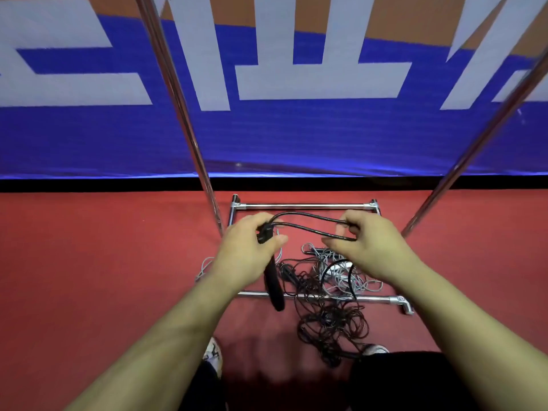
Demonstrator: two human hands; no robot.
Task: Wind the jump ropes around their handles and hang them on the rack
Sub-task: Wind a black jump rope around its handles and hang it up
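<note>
A blue banner with large white letters and an orange upper band fills the far side, its lower edge meeting a black strip along the red floor. The floor is smooth and matte, with open room to the left and right of the rack.

The chrome rack stands in front of the banner: two shiny round uprights rise and splay toward the top corners, and its rectangular base of thin tubes lies on the floor with elbow joints at the corners.

Inside and across the near base tube lies a tangled heap of jump ropes, thin black cords and grey ones looped over each other.

Both forearms reach forward above the heap. The left hand grips a black handle, which hangs down below the palm. The right hand pinches a loop of black rope stretched between the two hands.

Two shoe tips show at the bottom.
</note>
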